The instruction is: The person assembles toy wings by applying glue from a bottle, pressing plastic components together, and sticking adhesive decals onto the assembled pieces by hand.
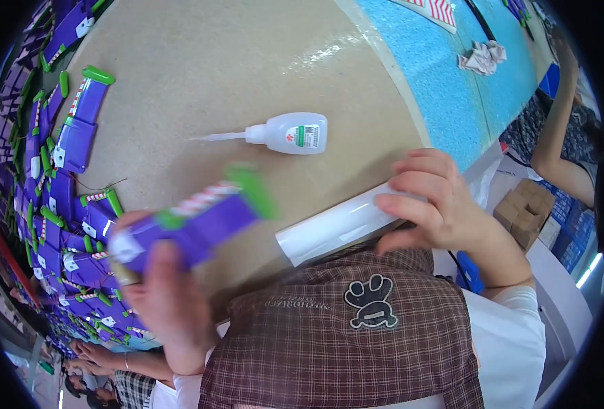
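Note:
My left hand [169, 286] grips a purple plastic toy part [200, 228] at its white-marked end. The part has a red-and-white striped strip and a bright green tip, is tilted up to the right, and is blurred by motion. My right hand [431, 201] curls over the right end of a glossy white roll [336, 228], which lies slantwise along the table's near edge. The fingers bend over its top and the thumb is on the near side. Between and beyond my hands, a translucent squeeze bottle [295, 133] with a thin nozzle lies on its side, nozzle to the left.
Many similar purple and green parts [77, 143] are heaped along the left. The brown table sheet [247, 54] meets a blue surface [411, 61] with crumpled paper [482, 58] on it. Cardboard boxes [525, 211] stand at right. Other people's arms [560, 129] show at both sides.

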The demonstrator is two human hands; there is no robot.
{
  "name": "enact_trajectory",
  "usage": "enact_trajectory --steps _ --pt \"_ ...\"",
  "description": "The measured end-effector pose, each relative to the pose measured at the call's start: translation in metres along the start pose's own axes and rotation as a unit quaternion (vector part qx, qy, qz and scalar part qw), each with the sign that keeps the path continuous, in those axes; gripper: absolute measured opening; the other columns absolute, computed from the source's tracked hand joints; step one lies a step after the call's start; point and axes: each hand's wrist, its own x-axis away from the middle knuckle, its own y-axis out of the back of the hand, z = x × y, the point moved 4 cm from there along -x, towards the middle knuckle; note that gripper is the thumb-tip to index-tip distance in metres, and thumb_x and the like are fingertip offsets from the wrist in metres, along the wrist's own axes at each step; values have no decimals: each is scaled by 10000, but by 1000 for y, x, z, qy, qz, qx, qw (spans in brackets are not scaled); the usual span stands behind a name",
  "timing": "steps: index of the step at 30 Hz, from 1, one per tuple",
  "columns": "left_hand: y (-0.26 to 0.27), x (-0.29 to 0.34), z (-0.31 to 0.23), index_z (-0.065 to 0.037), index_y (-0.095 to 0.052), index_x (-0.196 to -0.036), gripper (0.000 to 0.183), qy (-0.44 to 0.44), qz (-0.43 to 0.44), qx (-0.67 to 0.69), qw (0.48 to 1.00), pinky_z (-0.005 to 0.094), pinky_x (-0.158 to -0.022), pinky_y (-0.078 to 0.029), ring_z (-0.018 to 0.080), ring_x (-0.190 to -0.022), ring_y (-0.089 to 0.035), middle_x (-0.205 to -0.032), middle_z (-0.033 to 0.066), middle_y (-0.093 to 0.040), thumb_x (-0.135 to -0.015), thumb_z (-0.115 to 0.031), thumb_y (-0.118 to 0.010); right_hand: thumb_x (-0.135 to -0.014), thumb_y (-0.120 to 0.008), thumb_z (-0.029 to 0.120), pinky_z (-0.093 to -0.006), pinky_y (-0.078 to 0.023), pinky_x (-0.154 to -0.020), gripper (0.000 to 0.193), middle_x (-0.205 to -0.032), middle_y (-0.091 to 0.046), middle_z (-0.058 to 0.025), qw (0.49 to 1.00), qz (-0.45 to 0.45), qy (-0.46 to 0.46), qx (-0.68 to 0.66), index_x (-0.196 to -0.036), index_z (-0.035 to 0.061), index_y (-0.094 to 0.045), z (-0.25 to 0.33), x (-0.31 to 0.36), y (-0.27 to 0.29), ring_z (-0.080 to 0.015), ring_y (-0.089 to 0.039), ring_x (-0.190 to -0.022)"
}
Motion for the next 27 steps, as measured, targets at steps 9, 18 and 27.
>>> enact_trajectory --steps 9,18,27 --pt "-19 24 -17 -51 -431 -1082 292 55 322 223 918 293 -617 -475 148 -742 -549 -899 43 -552 -856 -162 -579 -679 -659 61 -344 -488 -668 329 -832 -595 -81 989 62 -68 -116 -1000 31 -591 16 -32 -24 -250 -594 -762" --pt "-8 6 56 -7 -422 -1155 348 31 34 153 987 299 -839 -442 144 -917 -540 -994 78 -545 -844 -58 -571 -667 -733 165 -346 -475 -649 270 -859 -553 -101 964 35 -169 -204 -868 27 -618 19 -61 -46 -237 -576 -763" --pt "-11 5 57 -2 -450 -1127 318 -6 21 133 991 289 -781 -456 141 -863 -543 -967 79 -557 -840 -53 -577 -676 -737 202 -332 -452 -678 218 -815 -595 -22 994 40 22 -103 -840 83 -657 17 -59 -35 -208 -573 -806"
